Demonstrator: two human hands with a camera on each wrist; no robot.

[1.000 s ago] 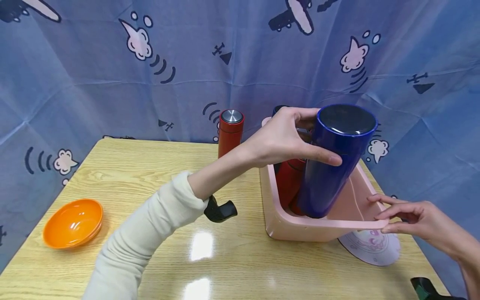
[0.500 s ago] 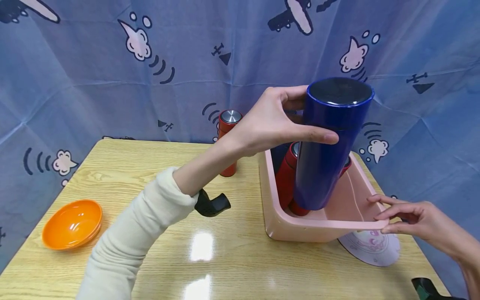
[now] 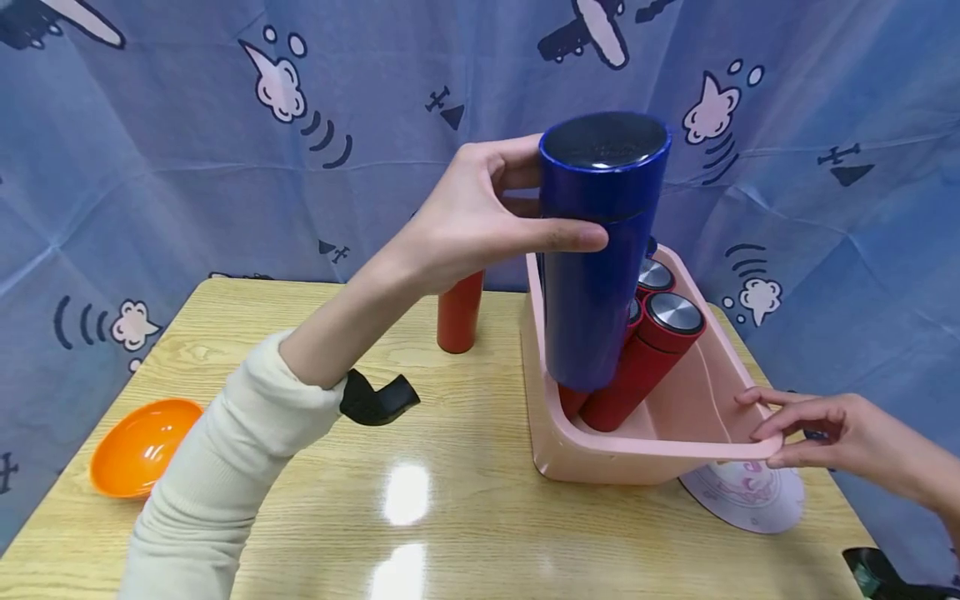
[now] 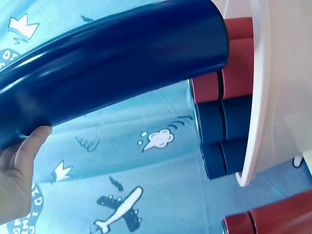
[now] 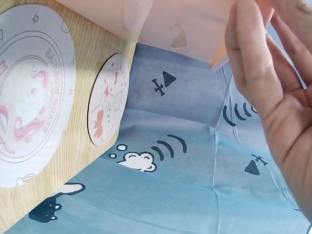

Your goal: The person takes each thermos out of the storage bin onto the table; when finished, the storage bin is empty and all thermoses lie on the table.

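In the head view my left hand (image 3: pixel 480 208) grips a large blue thermos (image 3: pixel 588 292) near its black-topped lid. The flask hangs slightly tilted over the left side of a pink bin (image 3: pixel 637 462), its bottom overlapping the opening. Several red thermoses (image 3: pixel 647 362) lean inside the bin. The left wrist view also shows dark blue thermoses (image 4: pixel 212 119) beside the red ones in there. At the bin's near right corner, my right hand (image 3: pixel 847 433) pinches the rim between thumb and fingers. Another red thermos (image 3: pixel 459 317) stands on the table left of the bin, its top hidden by my left arm.
An orange bowl (image 3: pixel 138 450) sits at the table's left, partly behind my sleeve. Under the bin's right corner lies a round printed mat (image 3: pixel 753 504); a second mat (image 5: pixel 109 102) shows in the right wrist view. A patterned blue curtain (image 3: pixel 375 100) hangs behind the wooden table.
My left hand has raised the blue thermos out of the bin and drawn it leftward, uncovering red thermoses inside. My right hand has stayed on the rim.
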